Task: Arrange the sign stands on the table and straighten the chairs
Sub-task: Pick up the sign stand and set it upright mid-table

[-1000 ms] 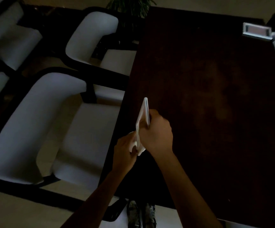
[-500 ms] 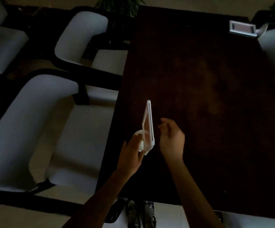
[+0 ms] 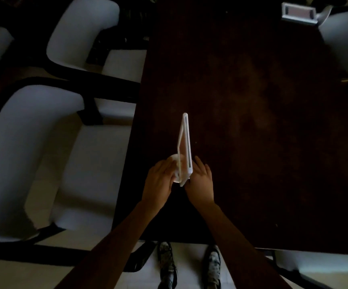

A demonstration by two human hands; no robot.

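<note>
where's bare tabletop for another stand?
Free: the wide dark table stretch between the near sign stand and the far sign stand, plus everything right of the right hand. Crowded: the near-left edge, where both hands flank the stand; left hand on its base.

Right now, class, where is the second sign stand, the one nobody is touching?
In the head view, the second sign stand sits at the table's far right corner, beside a white chair.

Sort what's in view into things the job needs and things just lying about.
Job: near sign stand, far sign stand, table, near chair, next chair, right-side chair, left hand, right hand.
Lying about: shoes.
</note>
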